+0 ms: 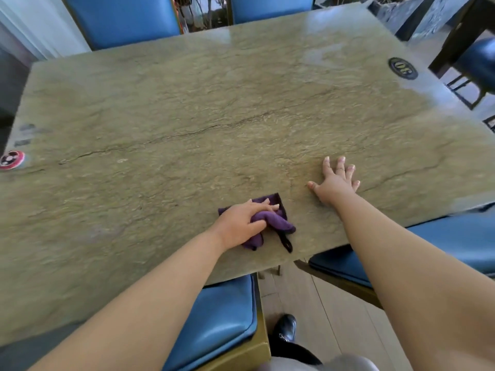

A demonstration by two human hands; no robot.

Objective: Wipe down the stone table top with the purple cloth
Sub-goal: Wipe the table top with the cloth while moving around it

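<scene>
- one stone table top (pixel 187 108) is filling most of the view, greenish-tan and veined, with a long dark crack line running across its middle.
- one purple cloth (pixel 270 223) is lying bunched on the near part of the table, close to the near edge — a dark loop is trailing from it toward that edge.
- two bare hands are showing. the left hand (pixel 243 220) is resting on the cloth with its fingers curling over and gathering the bunched fabric, thumb tucked at the near side.
- the right hand (pixel 336 183) is lying flat on the stone just right of the cloth and apart from it, fingers spread and straight, holding nothing.
- two round stickers are sitting on the table: a dark oval badge (pixel 403 68) near the far right corner and a red-rimmed round sticker (pixel 12 159) at the left edge.
- four blue padded chairs are standing around the table — two at the far side (pixel 123 20) and two at the near side (pixel 225 311).
- one black shoe (pixel 285 328) is showing on the pale plank floor (pixel 329 317) below the table edge.
- no containers are showing in this view.
</scene>
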